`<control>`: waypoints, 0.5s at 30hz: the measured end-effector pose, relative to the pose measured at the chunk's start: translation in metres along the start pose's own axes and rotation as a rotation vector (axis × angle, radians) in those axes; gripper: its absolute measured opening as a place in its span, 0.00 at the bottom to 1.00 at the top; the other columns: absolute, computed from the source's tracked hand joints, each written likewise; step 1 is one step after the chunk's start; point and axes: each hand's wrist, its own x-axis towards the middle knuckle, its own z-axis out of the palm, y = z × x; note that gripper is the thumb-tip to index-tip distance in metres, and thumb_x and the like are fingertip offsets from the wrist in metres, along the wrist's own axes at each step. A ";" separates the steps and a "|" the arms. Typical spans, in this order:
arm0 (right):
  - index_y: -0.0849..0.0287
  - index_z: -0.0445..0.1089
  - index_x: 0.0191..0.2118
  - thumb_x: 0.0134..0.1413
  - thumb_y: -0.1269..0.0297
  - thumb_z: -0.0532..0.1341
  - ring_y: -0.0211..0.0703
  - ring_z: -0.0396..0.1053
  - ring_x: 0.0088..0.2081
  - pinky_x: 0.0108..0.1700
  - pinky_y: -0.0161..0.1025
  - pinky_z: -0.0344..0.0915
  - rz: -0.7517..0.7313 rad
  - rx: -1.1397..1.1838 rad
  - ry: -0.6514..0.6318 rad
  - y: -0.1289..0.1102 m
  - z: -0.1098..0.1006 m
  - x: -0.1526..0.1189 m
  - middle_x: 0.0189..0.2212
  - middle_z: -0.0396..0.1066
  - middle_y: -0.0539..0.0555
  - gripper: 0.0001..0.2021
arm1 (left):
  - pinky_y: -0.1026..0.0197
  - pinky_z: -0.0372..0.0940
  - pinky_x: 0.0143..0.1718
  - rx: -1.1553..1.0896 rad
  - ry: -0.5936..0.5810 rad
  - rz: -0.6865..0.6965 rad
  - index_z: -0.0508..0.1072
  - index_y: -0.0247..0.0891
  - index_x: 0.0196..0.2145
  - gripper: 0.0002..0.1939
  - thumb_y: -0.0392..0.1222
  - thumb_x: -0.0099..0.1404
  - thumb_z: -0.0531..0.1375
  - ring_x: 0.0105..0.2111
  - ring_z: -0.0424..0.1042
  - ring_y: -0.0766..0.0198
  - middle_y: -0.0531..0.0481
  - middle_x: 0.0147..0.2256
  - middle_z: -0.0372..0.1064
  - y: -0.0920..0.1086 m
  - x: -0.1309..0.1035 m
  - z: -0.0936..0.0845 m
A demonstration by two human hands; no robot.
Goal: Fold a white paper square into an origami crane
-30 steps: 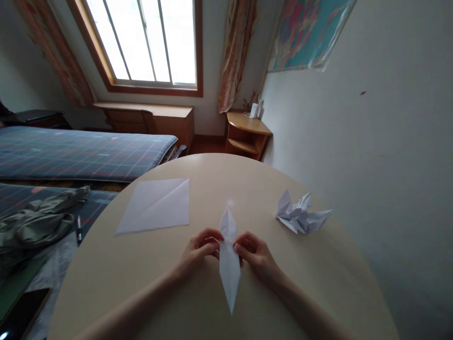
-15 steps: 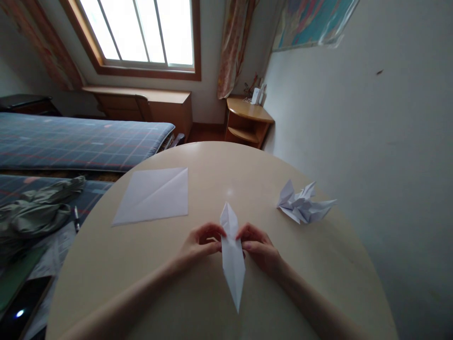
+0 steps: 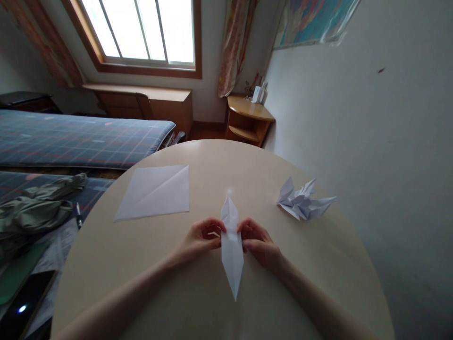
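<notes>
A narrow piece of folded white paper, pointed at both ends, lies lengthwise before me near the middle of the round table. My left hand pinches its left edge between thumb and fingers. On the opposite edge my right hand is closed in the same way, at about the same height. A crease runs down the paper's middle. The fingertips under the paper are partly hidden.
A creased white sheet lies flat at the table's left. Folded paper figures sit bunched at the right, near the wall. Beyond the left edge are a phone, a pen and a crumpled cloth by the mattress.
The folded paper's near tip has shifted slightly up and left in view. Both hands keep hold of its edges; the other papers stay in place, and the view tilts slightly.
</notes>
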 end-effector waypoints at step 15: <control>0.58 0.67 0.30 0.42 0.61 0.67 0.32 0.59 0.20 0.21 0.30 0.53 -0.047 -0.234 0.126 -0.002 0.009 -0.002 0.23 0.66 0.48 0.11 | 0.65 0.63 0.34 0.066 -0.015 0.065 0.72 0.33 0.31 0.14 0.42 0.50 0.68 0.31 0.68 0.66 0.50 0.31 0.67 -0.002 0.001 -0.002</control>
